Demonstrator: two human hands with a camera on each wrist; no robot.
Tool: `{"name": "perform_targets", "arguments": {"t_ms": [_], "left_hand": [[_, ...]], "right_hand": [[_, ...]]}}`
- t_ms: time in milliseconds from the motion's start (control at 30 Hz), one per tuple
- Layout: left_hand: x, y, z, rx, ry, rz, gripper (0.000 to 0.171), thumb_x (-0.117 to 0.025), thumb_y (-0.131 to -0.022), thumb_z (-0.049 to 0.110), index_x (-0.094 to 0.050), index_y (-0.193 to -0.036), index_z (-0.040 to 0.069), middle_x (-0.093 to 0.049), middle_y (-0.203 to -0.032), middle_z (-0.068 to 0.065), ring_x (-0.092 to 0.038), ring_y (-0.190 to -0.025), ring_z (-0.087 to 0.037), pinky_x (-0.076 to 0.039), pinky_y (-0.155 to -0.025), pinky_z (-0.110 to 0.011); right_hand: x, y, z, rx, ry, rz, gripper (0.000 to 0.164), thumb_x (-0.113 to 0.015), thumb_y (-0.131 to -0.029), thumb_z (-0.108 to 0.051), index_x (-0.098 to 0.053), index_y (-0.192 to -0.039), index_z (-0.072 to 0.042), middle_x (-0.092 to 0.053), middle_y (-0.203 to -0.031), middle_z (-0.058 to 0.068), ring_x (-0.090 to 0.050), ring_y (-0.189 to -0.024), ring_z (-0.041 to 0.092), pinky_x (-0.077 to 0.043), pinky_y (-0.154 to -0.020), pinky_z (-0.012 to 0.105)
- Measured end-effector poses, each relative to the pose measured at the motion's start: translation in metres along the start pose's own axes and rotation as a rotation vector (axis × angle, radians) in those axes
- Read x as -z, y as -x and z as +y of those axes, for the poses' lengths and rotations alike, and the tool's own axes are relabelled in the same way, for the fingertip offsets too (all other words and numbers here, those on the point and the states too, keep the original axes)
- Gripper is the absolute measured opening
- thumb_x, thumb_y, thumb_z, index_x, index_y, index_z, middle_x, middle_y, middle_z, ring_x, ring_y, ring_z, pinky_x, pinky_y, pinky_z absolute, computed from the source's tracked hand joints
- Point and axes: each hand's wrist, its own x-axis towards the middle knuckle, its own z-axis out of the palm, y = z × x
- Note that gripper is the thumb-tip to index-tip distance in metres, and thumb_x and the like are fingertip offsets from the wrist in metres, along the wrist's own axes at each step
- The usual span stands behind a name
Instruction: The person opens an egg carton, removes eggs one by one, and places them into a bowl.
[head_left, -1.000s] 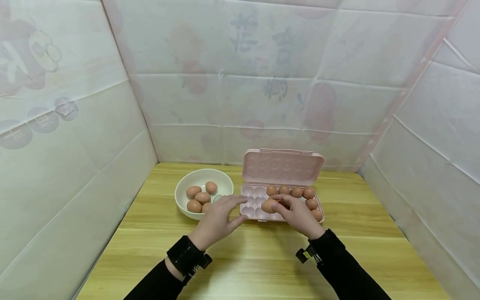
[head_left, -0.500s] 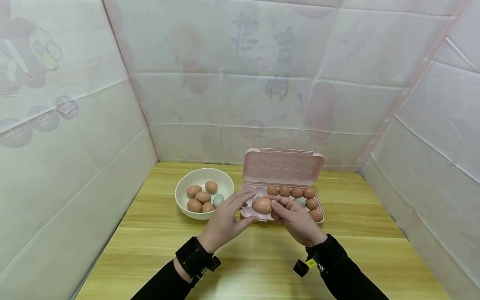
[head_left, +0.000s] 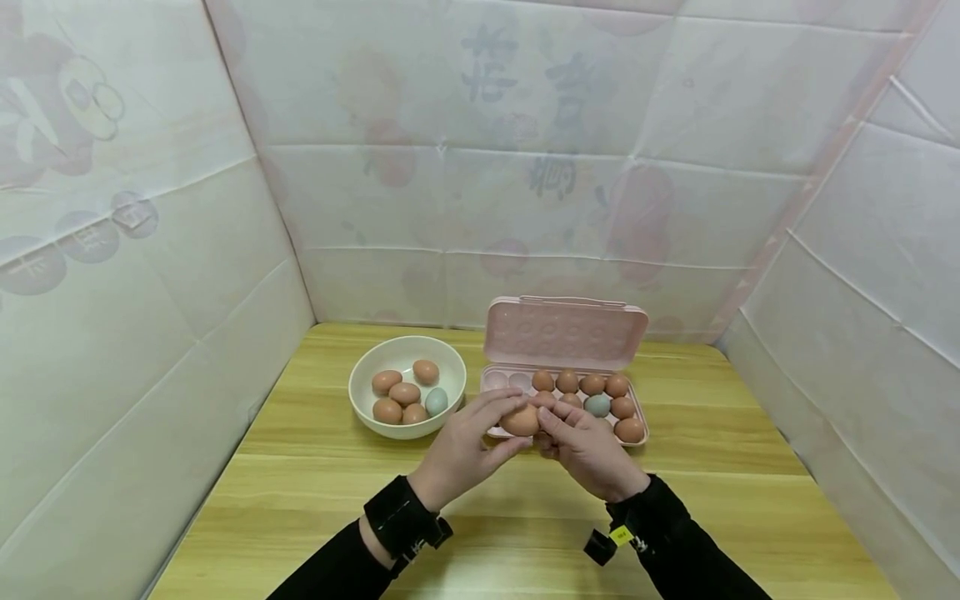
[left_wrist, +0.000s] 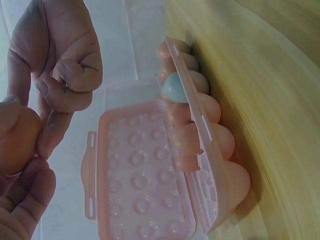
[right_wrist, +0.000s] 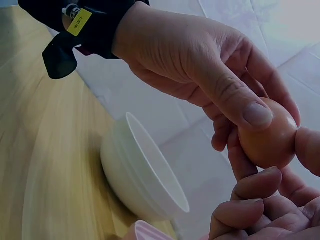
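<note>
A brown egg (head_left: 519,421) is held between both hands, above the front left part of a pink egg carton (head_left: 566,333). My left hand (head_left: 461,450) pinches its left end, thumb below and fingers above. From the other side my right hand (head_left: 588,446) grips it; in the right wrist view the right thumb (right_wrist: 257,114) lies along the shell. The carton stands with its lid raised. Brown eggs and one pale blue-green egg (head_left: 597,406) sit in its cups, and the hands hide part of the front row.
A cream bowl (head_left: 358,398) stands left of the carton, with several brown eggs and one pale blue-green egg (head_left: 437,402) in it. Both are on a wooden table (head_left: 300,467). Pale printed sheets (head_left: 480,208) enclose the table at the back and sides.
My left hand has moved right, from beside the bowl to the egg, and now holds it too. The right hand has drawn the egg slightly left.
</note>
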Motion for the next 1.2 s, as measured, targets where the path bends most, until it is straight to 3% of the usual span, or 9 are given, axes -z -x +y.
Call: {"name": "perform_targets", "arguments": {"t_ms": [333, 500, 667, 767, 867, 967, 1100, 1200], "left_hand": [[-0.002, -0.002, 0.000, -0.029, 0.029, 0.006, 0.055, -0.091, -0.085, 0.010, -0.067, -0.134, 0.002, -0.073, -0.130, -0.011, -0.072, -0.118, -0.021, -0.058, -0.097, -0.017], [-0.001, -0.002, -0.001, -0.034, 0.012, -0.005, 0.054, -0.091, -0.085, 0.011, -0.068, -0.133, 0.003, -0.074, -0.130, -0.013, -0.072, -0.120, -0.022, -0.058, -0.100, -0.020], [0.009, -0.002, -0.007, 0.013, -0.048, -0.046, 0.052, -0.091, -0.086, 0.012, -0.068, -0.131, 0.005, -0.076, -0.128, -0.010, -0.074, -0.116, -0.021, -0.061, -0.095, -0.024], [0.019, -0.001, -0.016, 0.040, -0.106, -0.052, 0.050, -0.092, -0.085, 0.013, -0.069, -0.129, 0.005, -0.077, -0.124, -0.010, -0.075, -0.112, -0.021, -0.063, -0.093, -0.030], [0.033, -0.002, -0.028, 0.099, -0.157, -0.067, 0.049, -0.092, -0.085, 0.014, -0.071, -0.128, 0.006, -0.078, -0.122, -0.009, -0.075, -0.111, -0.022, -0.064, -0.092, -0.033], [0.050, -0.002, -0.042, 0.211, -0.205, -0.114, 0.048, -0.092, -0.085, 0.016, -0.073, -0.127, 0.007, -0.078, -0.121, -0.008, -0.075, -0.109, -0.022, -0.064, -0.091, -0.037], [0.071, -0.004, -0.065, 0.372, -0.267, -0.232, 0.045, -0.090, -0.087, 0.018, -0.073, -0.127, 0.007, -0.076, -0.125, -0.009, -0.074, -0.108, -0.024, -0.062, -0.091, -0.043], [0.083, -0.006, -0.082, 0.445, -0.302, -0.336, 0.045, -0.088, -0.090, 0.018, -0.071, -0.130, 0.005, -0.071, -0.130, -0.014, -0.072, -0.110, -0.028, -0.061, -0.093, -0.045]], "right_hand": [[0.002, 0.000, 0.004, 0.005, -0.013, 0.012, 0.032, -0.048, -0.116, -0.034, -0.058, -0.144, -0.023, -0.064, -0.111, -0.012, -0.048, -0.090, 0.010, -0.038, -0.083, 0.028], [0.003, 0.000, 0.004, 0.004, 0.005, 0.006, 0.032, -0.048, -0.116, -0.032, -0.058, -0.145, -0.023, -0.061, -0.105, -0.011, -0.046, -0.089, 0.010, -0.032, -0.081, 0.033], [0.008, 0.001, 0.002, -0.031, 0.152, 0.063, 0.044, -0.049, -0.115, -0.033, -0.054, -0.154, -0.013, -0.069, -0.114, -0.012, -0.050, -0.093, 0.010, -0.037, -0.084, 0.033], [0.015, 0.003, 0.002, -0.062, 0.275, 0.114, 0.051, -0.050, -0.115, -0.034, -0.050, -0.157, -0.005, -0.072, -0.128, -0.004, -0.057, -0.102, 0.010, -0.046, -0.094, 0.030], [0.023, 0.006, 0.002, -0.088, 0.339, 0.150, 0.054, -0.050, -0.115, -0.035, -0.047, -0.158, -0.002, -0.069, -0.141, 0.009, -0.059, -0.112, 0.010, -0.048, -0.101, 0.030], [0.029, 0.009, 0.002, -0.103, 0.377, 0.192, 0.056, -0.051, -0.115, -0.036, -0.046, -0.157, 0.000, -0.065, -0.145, 0.018, -0.059, -0.114, 0.007, -0.047, -0.100, 0.027], [0.037, 0.010, 0.002, -0.103, 0.413, 0.249, 0.055, -0.053, -0.114, -0.034, -0.049, -0.153, 0.004, -0.064, -0.146, 0.023, -0.060, -0.116, 0.002, -0.049, -0.097, 0.024], [0.043, 0.010, 0.003, -0.090, 0.441, 0.277, 0.052, -0.055, -0.113, -0.032, -0.052, -0.151, 0.003, -0.063, -0.145, 0.027, -0.062, -0.118, 0.003, -0.051, -0.097, 0.023]]}}
